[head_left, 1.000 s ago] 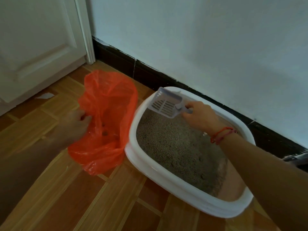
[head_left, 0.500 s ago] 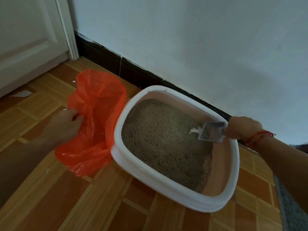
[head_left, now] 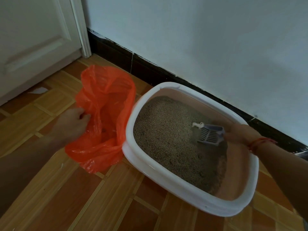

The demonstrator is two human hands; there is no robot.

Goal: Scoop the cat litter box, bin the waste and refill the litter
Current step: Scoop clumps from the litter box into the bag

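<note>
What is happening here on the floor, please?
A person is cleaning a cat litter box that stands on the wooden floor by the wall. The right hand holds a slotted scoop with its front edge down in the litter, next to a small white clump. The left hand grips the edge of an orange plastic bag beside the box and holds its mouth open. The scoop looks empty of waste.
</note>
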